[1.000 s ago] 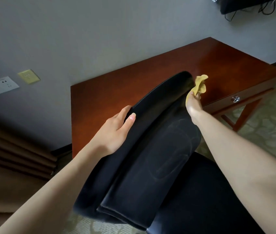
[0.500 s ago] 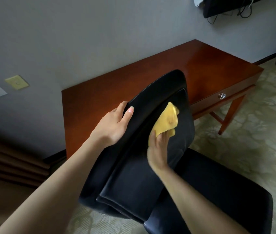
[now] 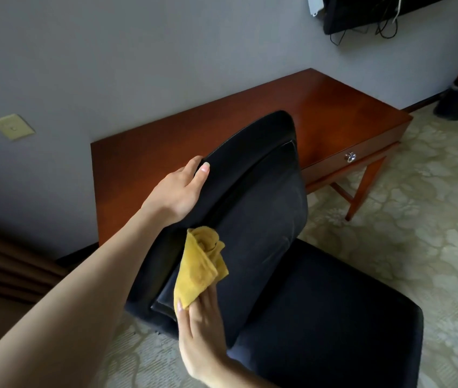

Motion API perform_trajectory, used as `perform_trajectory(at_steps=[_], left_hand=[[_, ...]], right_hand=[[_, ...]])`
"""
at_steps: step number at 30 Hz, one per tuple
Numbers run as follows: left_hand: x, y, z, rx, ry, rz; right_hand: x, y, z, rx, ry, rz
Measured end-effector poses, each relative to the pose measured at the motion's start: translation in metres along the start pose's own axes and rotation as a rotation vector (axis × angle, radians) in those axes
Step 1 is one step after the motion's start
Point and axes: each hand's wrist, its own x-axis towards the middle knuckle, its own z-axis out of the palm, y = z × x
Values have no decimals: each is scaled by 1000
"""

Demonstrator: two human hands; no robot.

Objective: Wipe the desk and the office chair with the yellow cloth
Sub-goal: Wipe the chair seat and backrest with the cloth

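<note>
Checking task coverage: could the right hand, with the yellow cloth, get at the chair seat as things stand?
Probably yes. The right hand holds the yellow cloth low on the backrest, just above the seat, and nothing lies on the seat between them.

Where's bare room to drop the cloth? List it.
Desk top, bare from wall to backrest and right to the knob end; seat right of the backrest. Crowded: the backrest, with left hand, right hand and cloth.
</note>
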Motion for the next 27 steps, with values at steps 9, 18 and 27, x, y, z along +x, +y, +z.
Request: perform_trajectory(at_steps=[9, 18, 27], left_hand=[[1, -1, -1, -1, -12, 6], [2, -3, -2, -82, -29, 2], [2, -3, -3, -104, -30, -2]], right_hand=[[134, 29, -63, 175, 247, 287], [219, 69, -117, 107, 224, 567], [265, 117, -162, 77, 261, 748]])
